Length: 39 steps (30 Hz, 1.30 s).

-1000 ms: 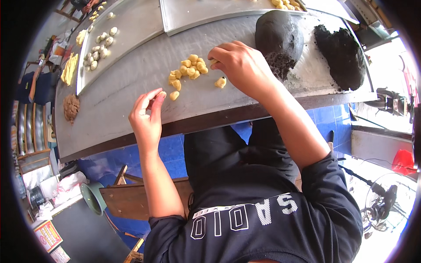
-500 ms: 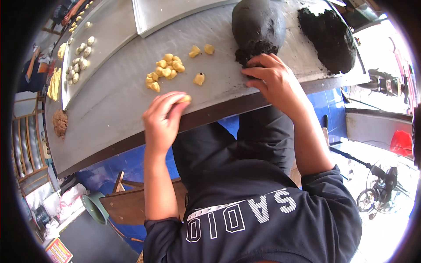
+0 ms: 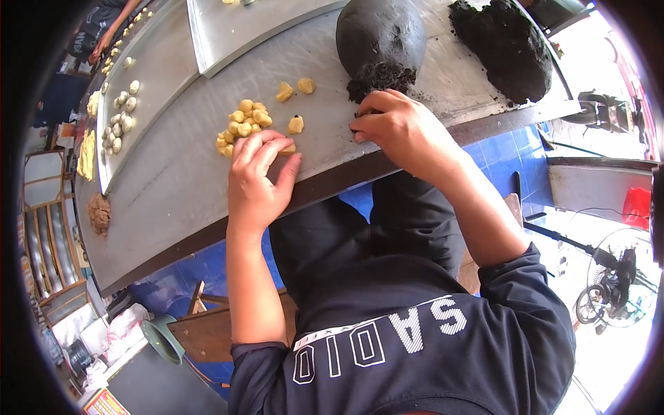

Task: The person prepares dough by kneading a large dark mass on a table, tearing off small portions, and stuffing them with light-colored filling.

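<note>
Left hand point(image 3: 257, 181) lies palm-down at the steel bench's point(image 3: 173, 187) near edge, fingers curled over one small yellow dough piece point(image 3: 288, 148). Right hand point(image 3: 401, 128) pinches a bit off the rounded black dough mound point(image 3: 380, 38).

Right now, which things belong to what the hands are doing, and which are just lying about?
In hand:
- left hand on a yellow piece
- right hand pinching at the round black dough ball
- yellow pieces pile

Lying about:
- second black dough mass
- tray of pale balls
- brown lump
- fan
</note>
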{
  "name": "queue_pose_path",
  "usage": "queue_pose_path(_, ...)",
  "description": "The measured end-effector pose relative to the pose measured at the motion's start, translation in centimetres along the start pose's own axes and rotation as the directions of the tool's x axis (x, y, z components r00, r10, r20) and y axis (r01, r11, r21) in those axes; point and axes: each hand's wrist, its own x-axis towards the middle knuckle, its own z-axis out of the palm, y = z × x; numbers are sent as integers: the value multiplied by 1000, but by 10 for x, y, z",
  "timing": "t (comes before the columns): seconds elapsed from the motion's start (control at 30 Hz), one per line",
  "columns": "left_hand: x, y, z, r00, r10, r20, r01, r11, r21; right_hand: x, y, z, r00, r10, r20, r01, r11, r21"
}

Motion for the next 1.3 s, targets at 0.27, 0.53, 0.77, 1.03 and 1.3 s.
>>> queue_pose_path(0.27,34,3,16,993,-114,-29,116,990,78,6,-5,3,997,-36,-64,36,999,-1)
queue_pose_path(0.53,28,26,23,981,-25,-191,-2,990,-142,27,-22,25,982,134,-131,-100,966,240)
queue_pose_path(0.77,27,21,15,985,-106,-137,70,967,-245,24,-14,21,982,148,-119,-95,925,369)
queue_pose_path(1.03,10,9,-1,987,-136,-90,142,988,56,-9,2,15,996,8,-91,-12,999,-47)
queue_pose_path(1.3,-19,-4,-5,998,38,-48,-41,997,-62,-3,5,2,972,-200,120,178,969,174)
